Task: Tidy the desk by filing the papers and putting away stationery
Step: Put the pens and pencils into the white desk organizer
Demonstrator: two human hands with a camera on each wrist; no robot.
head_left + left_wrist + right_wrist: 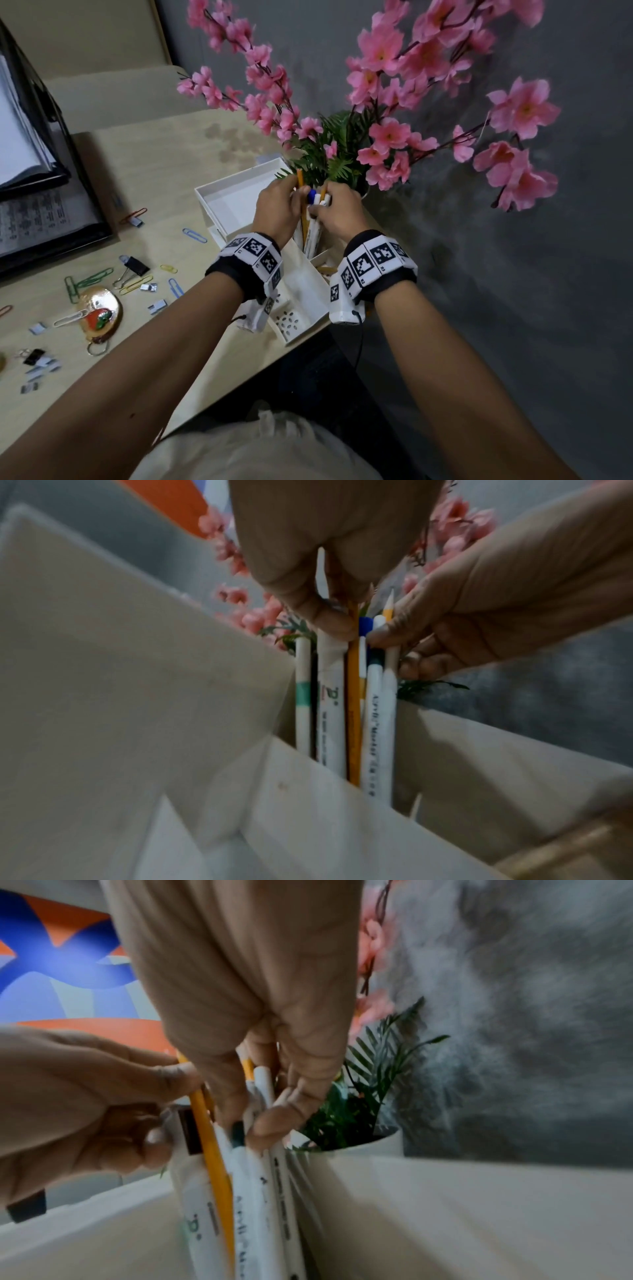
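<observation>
Pens and pencils (356,696) stand bunched upright in a tall slot of the white desk organizer (301,284), both hands on their tops. Left hand (279,205) pinches the upper ends, thumb pressed on a yellow pencil (352,723); right hand (337,212) pinches the white markers (270,1177) from the other side, fingers curled round them. Bunch, from the left wrist view: about six sticks, one yellow pencil full length, a second yellow tip behind, one blue-capped pen, the rest white-barrelled; exact count unclear where fingers cover them. Organizer's wide shallow tray (233,202) sits behind the left hand, perforated front compartments near the wrists. Just behind it, a white pot (369,1144) with green fronds and pink blossom branches (387,133). Out left on the desk (171,154): scattered paper clips (89,279), two black binder clips, several staple strips, a gold keyring charm (101,313), and a black file tray (41,192) holding papers.
</observation>
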